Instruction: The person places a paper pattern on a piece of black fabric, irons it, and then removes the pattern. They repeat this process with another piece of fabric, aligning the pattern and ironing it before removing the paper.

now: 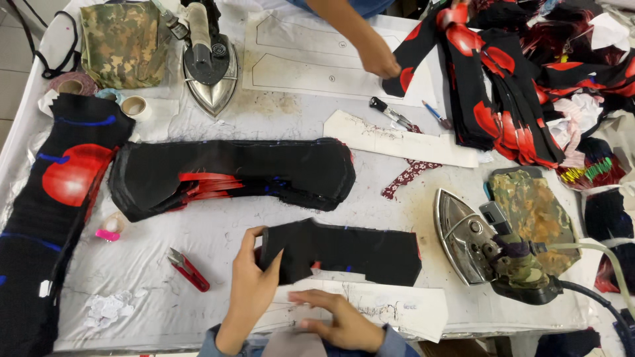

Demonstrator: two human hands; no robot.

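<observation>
My left hand (250, 285) grips the left end of a black fabric piece (357, 251) lying near the table's front edge. Flat beneath it rests my right hand (334, 319), fingers spread on a white cardboard pattern (403, 307). Just beyond lies a long stack of black cut fabric pieces (238, 175) with red showing in it.
An iron (486, 241) lies on its side at the right, another iron (210, 63) stands at the back. Red thread snips (188, 269) lie left of my hand. Another person's hand (377, 58) reaches over paper patterns (311, 56). Black-and-red fabric piles (509, 79) fill the right.
</observation>
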